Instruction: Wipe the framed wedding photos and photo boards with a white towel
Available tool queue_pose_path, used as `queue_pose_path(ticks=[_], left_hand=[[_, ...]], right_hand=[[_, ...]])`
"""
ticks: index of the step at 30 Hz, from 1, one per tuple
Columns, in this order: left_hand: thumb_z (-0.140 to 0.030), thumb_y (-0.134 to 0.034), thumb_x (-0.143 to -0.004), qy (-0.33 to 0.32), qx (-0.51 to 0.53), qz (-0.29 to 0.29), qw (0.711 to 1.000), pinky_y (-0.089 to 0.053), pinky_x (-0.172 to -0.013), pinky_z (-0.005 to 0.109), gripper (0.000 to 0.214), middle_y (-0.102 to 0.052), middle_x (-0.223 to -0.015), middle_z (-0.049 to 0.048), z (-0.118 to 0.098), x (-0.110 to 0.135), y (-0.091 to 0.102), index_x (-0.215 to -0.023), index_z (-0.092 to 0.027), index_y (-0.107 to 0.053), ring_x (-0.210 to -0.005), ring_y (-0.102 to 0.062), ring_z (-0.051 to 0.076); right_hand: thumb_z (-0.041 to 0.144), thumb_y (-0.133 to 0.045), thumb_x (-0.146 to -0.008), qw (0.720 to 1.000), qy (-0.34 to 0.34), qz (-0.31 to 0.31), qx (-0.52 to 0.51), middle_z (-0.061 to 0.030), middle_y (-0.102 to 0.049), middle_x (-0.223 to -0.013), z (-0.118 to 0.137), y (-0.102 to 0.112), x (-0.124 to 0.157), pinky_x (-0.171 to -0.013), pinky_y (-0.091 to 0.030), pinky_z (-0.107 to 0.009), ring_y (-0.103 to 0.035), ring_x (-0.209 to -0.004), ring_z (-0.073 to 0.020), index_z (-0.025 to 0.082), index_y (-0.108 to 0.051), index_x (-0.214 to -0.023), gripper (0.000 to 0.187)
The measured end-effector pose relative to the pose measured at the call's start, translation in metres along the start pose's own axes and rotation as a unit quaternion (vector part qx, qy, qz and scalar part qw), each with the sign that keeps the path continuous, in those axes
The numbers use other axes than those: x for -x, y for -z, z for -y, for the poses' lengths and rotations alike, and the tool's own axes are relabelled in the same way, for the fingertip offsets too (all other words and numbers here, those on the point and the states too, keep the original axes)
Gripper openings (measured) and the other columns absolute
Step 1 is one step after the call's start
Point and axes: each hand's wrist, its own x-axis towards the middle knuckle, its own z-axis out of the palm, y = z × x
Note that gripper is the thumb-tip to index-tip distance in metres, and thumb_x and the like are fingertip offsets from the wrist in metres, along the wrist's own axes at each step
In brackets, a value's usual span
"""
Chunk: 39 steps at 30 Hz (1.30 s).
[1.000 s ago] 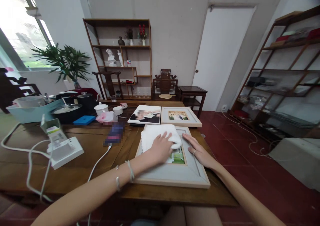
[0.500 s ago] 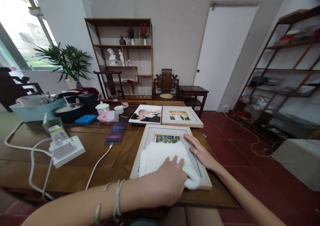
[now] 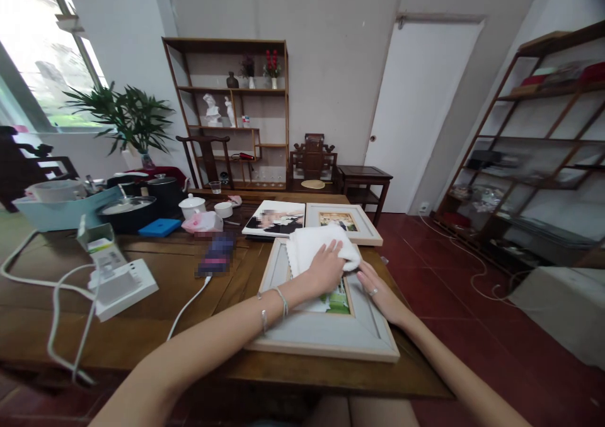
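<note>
A picture frame (image 3: 378, 332) with a pale wooden border and grey mat lies flat on the table in front of me. The photo inside it is partly covered by my left forearm and hand. Beneath my left hand (image 3: 326, 266) is a folded white towel (image 3: 312, 241), gripped and pressed on the frame's far part. My right hand (image 3: 380, 295), a ring on one finger, rests with its fingers stretched along the frame's right side, its fingertips close to the towel. Behind lie a second picture frame (image 3: 368, 225) and a white-edged photo panel (image 3: 276, 218).
To the left on the wooden table (image 3: 198, 345) are a phone (image 3: 216, 254) on a white cable, a white power strip (image 3: 125, 291), a blue box (image 3: 159, 227), a white lidded cup (image 3: 191, 205) and a dark pot (image 3: 127, 213). The table's right edge drops to red floor tiles.
My left hand has pushed the towel away from me to the frame's far side, uncovering the lower part of the photo. My right hand has stayed at the frame's right side, shifting slightly.
</note>
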Motion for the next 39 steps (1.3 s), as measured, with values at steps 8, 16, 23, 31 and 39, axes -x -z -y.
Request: queue_pose_path(ticks=[8, 16, 23, 31, 39], left_hand=[[-0.020, -0.047, -0.082, -0.057, 0.009, 0.021, 0.998, -0.028, -0.102, 0.046, 0.032, -0.034, -0.139, 0.0213, -0.022, 0.026, -0.003, -0.108, -0.007, -0.061, -0.129, -0.030, 0.034], [-0.021, -0.054, -0.078, -0.202, 0.000, 0.036, 0.979, -0.044, -0.084, 0.040, 0.017, -0.055, -0.116, 0.0210, -0.053, 0.088, 0.032, -0.085, -0.010, -0.065, -0.107, -0.053, 0.032], [-0.008, -0.046, -0.082, -0.088, -0.005, 0.010, 0.996, -0.047, -0.058, 0.029, 0.016, -0.063, -0.074, 0.0064, -0.012, 0.112, 0.078, -0.089, -0.015, -0.059, -0.065, -0.062, 0.020], [0.003, -0.040, -0.077, 0.115, -0.151, -0.175, 0.966, -0.046, -0.084, 0.041, 0.030, -0.049, -0.127, 0.0180, 0.062, 0.097, 0.096, -0.091, -0.008, -0.064, -0.111, -0.051, 0.031], [-0.002, -0.049, -0.079, 0.054, -0.120, -0.086, 0.988, -0.037, -0.097, 0.041, 0.023, -0.039, -0.139, 0.0099, 0.071, 0.085, 0.012, -0.080, -0.015, -0.069, -0.127, -0.038, 0.027]], right_hand=[[0.058, -0.022, -0.089, 0.999, -0.025, -0.013, -0.034, -0.0100, -0.023, -0.149, -0.001, -0.001, 0.002, -0.113, -0.013, -0.043, -0.019, -0.138, -0.0196, 0.022, -0.023, -0.139, 0.061], [0.051, -0.034, -0.089, 1.000, -0.030, 0.002, 0.001, -0.0050, -0.016, -0.152, 0.001, 0.001, 0.003, -0.113, -0.008, -0.047, -0.011, -0.140, -0.0213, 0.026, -0.027, -0.140, 0.056], [0.029, -0.045, -0.084, 0.999, 0.028, 0.028, 0.023, -0.0041, -0.026, -0.149, -0.011, 0.003, 0.000, -0.111, -0.011, -0.051, -0.013, -0.139, -0.0232, 0.026, -0.045, -0.130, 0.046], [0.015, -0.043, -0.078, 0.999, 0.033, 0.024, 0.014, -0.0016, -0.030, -0.148, -0.008, 0.004, 0.003, -0.110, -0.014, -0.052, -0.015, -0.139, -0.0216, 0.028, -0.050, -0.126, 0.050], [0.019, -0.044, -0.080, 0.999, 0.042, 0.023, 0.008, -0.0026, -0.035, -0.145, -0.005, 0.004, 0.002, -0.110, -0.016, -0.052, -0.017, -0.138, -0.0230, 0.029, -0.051, -0.124, 0.045]])
